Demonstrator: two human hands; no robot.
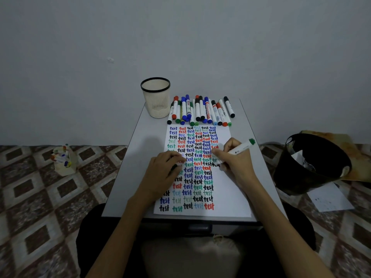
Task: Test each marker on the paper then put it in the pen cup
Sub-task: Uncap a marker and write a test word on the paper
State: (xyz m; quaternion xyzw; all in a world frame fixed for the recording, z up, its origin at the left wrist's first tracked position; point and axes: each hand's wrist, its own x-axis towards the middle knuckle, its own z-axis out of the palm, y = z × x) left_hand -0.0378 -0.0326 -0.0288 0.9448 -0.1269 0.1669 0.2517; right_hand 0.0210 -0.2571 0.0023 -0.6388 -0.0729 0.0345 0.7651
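Observation:
A white sheet of paper (226, 189) lies on the small grey table (128, 173), covered with columns of the word "test" in several colours. My right hand (234, 157) grips a white marker with a green end (242, 148), its tip down on the paper's right side. My left hand (162, 171) rests on the paper's left part with fingers curled round something dark, perhaps a cap. A cream pen cup with a black rim (156, 98) stands at the table's far left, nothing showing inside. Several markers (200, 111) lie in a row beside it at the far edge.
A black bin (309, 165) stands on the floor to the right, loose sheets (331, 199) beside it. On the patterned floor to the left is a small holder of markers (64, 159). A grey wall rises behind the table.

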